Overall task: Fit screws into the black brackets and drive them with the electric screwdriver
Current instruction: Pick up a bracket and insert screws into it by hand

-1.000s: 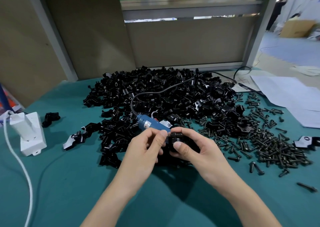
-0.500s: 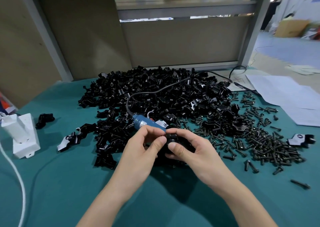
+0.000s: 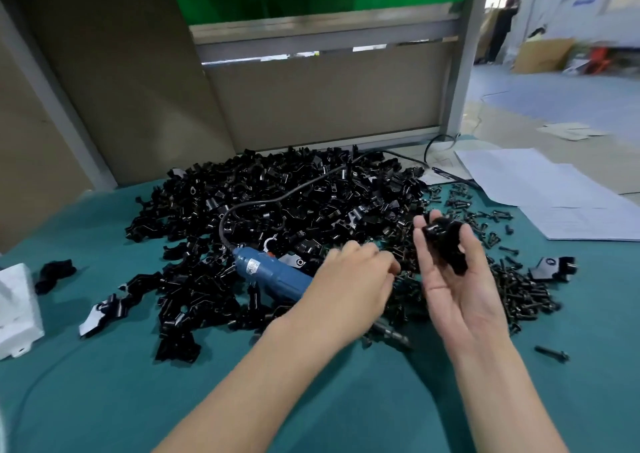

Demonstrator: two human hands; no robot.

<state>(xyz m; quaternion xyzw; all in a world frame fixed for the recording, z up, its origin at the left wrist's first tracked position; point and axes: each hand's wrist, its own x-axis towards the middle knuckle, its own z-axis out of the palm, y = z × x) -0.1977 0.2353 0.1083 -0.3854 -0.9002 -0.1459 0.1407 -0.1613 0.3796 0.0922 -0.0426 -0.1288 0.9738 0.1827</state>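
Screwdriver point(image 3: 273, 274) lies among brackets point(image 3: 277, 193), long axis running from cord end at far left to near right, passing under the left hand point(image 3: 353, 276). That hand is palm down, fingertips curled into screws point(image 3: 512, 279); whether it grips anything I cannot tell. Right hand point(image 3: 457, 290), palm up, cradles a bracket point(image 3: 445, 244), fingers loosely curled round it.

The left hand point(image 3: 353, 272) lies palm down, fingers curled under; whether they pinch anything is hidden. The right hand point(image 3: 450, 279) is turned palm up, thumb and fingers holding a black bracket point(image 3: 445, 241).
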